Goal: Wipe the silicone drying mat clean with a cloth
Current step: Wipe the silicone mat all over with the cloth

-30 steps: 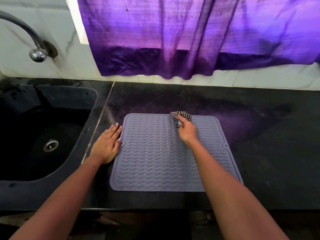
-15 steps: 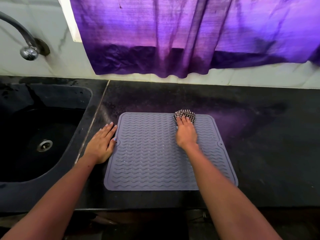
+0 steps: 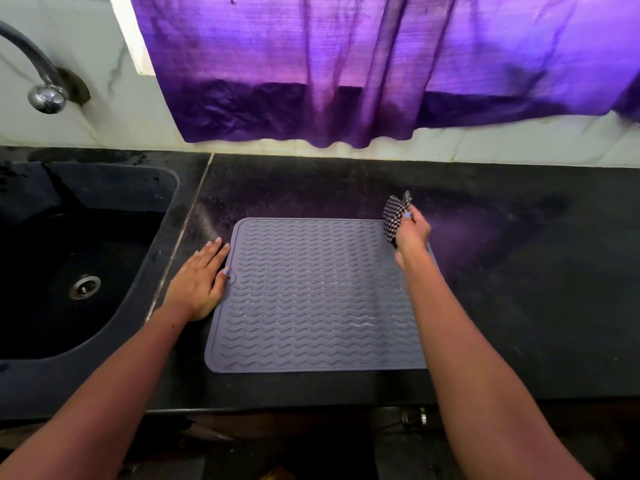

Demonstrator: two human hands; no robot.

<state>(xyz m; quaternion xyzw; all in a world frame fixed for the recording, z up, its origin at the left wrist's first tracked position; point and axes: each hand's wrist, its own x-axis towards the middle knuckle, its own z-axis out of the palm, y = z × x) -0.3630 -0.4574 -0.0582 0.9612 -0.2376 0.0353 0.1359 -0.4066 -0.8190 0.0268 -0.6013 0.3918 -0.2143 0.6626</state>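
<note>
A grey silicone drying mat (image 3: 311,296) with wavy ridges lies flat on the black counter (image 3: 519,271). My left hand (image 3: 199,282) rests flat on the counter at the mat's left edge, fingers straight, thumb touching the mat's rim. My right hand (image 3: 412,233) is at the mat's far right corner and grips a bunched black-and-white checked cloth (image 3: 394,214), which sticks up past the mat's far edge. Part of the cloth is hidden behind the hand.
A black sink (image 3: 79,265) with a metal drain sits to the left, a curved tap (image 3: 41,84) above it. A purple curtain (image 3: 381,64) hangs over the back wall. The counter's front edge runs just below the mat.
My right hand has carried the cloth from the middle of the mat's far edge to its far right corner and turned it upright. The left hand has stayed at the mat's left edge.
</note>
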